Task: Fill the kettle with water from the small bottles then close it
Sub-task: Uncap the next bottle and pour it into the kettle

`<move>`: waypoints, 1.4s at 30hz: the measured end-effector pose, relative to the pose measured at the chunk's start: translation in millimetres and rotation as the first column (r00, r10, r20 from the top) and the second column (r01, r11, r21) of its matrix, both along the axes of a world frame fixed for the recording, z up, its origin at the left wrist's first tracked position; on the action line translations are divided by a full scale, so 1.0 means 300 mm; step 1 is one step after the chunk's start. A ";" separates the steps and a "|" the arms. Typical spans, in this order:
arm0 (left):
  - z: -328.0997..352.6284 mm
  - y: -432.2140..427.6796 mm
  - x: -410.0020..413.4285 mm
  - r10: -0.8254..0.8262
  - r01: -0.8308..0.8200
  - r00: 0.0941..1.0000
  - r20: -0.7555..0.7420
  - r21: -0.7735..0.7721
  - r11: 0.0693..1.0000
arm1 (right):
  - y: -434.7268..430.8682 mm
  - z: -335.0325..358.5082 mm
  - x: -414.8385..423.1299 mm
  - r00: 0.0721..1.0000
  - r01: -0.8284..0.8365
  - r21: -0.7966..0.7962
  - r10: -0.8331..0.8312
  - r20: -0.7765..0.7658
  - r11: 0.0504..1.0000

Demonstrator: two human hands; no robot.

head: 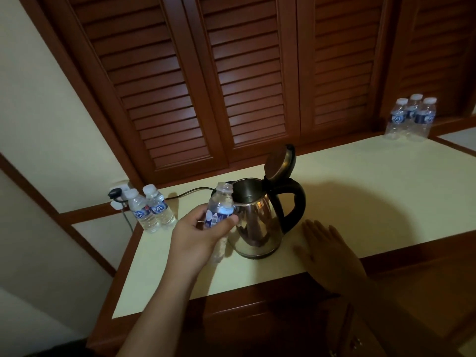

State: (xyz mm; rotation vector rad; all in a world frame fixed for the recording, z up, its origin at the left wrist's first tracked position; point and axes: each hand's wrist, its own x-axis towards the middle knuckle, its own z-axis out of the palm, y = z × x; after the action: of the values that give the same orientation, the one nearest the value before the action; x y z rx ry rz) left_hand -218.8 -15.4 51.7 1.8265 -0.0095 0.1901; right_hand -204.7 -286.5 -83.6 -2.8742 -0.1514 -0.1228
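Left hand (203, 237) gripping uncapped small bottle (219, 211), neck up beside the rim of the steel kettle (253, 222). Kettle mid-counter (360, 197), lid (279, 161) flipped up. Right hand (327, 249) flat, fingers spread, empty, just right of kettle. Two capped bottles (152, 211) at left, three capped bottles (412, 117) far right.

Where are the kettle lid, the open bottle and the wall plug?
kettle lid (279, 162), head view, on its raised underside.
open bottle (221, 211), head view, on its label.
wall plug (114, 194), head view, on its black body.
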 end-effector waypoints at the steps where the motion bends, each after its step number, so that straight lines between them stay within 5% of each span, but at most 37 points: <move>1: 0.012 -0.002 0.007 0.011 -0.011 1.000 -0.005 0.030 0.999 | -0.003 -0.002 0.004 1.000 0.000 0.001 0.000 -0.012 1.000; 9: 0.099 -0.012 0.076 0.110 -0.114 0.993 0.037 0.459 0.881 | -0.011 0.000 0.010 1.000 0.014 0.019 -0.013 -0.021 1.000; 19: 0.153 -0.051 0.106 0.163 -0.226 0.973 0.162 0.807 0.546 | -0.012 0.004 0.006 0.998 -0.010 0.043 0.007 0.064 0.999; 22: 0.162 -0.064 0.107 0.184 -0.253 0.965 0.187 0.845 0.471 | -0.014 0.007 0.006 0.999 -0.014 0.050 0.013 0.034 0.999; 42: 0.132 -0.011 0.123 0.099 -0.330 0.944 0.316 0.879 0.345 | -0.012 -0.014 0.019 0.999 -0.013 -0.004 0.013 0.037 1.000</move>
State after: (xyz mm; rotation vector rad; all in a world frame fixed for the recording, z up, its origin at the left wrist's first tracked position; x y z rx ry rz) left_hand -182.0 -18.6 91.3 2.9766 -0.0248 0.6941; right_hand -199.1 -290.1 -87.7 -2.8752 -0.1773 -0.1728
